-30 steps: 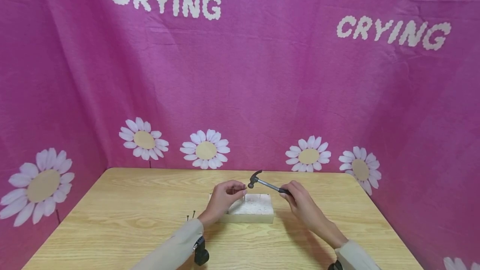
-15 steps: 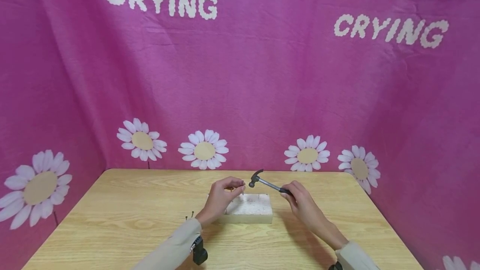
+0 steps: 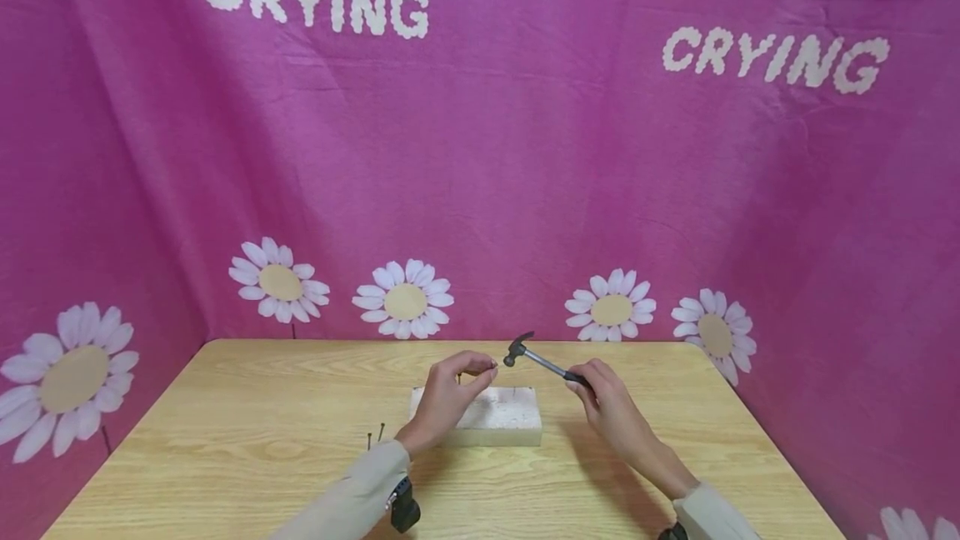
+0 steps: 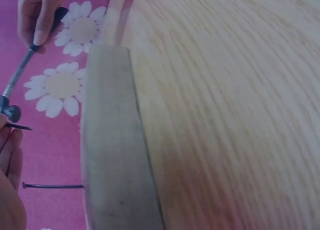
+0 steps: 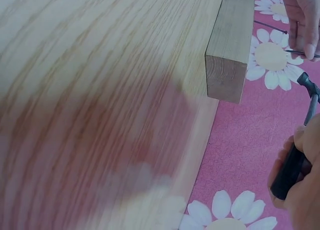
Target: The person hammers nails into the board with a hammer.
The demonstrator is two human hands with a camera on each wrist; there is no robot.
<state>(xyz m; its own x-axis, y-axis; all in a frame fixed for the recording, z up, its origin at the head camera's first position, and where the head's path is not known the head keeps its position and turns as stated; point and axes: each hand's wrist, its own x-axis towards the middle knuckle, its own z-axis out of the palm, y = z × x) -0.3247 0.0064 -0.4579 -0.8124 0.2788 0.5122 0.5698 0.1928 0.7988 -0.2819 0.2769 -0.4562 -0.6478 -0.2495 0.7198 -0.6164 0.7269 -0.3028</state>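
My left hand (image 3: 450,398) pinches a dark nail (image 4: 21,127) between thumb and fingertips. In the left wrist view its point faces the wooden block (image 3: 498,419), with a gap between them. A second nail (image 4: 52,186) stands upright in the block's top, under the curve of my left hand. My right hand (image 3: 611,407) grips a claw hammer (image 3: 546,363) by its black handle. The hammer's head is raised above the block, just right of the left fingertips, with its round face toward the pinched nail. Part of the block is hidden behind my left hand.
Beside my left sleeve, a couple of nails (image 3: 381,432) show at the left; their lower ends are hidden. The wood-grain table (image 3: 285,407) extends around the block. A pink cloth (image 3: 510,190) with daisies hangs behind and at both sides.
My left hand has lifted the nail, whose point was down near the block's top a second ago. The hammer has shifted slightly up and to the right. The view has drifted a little.
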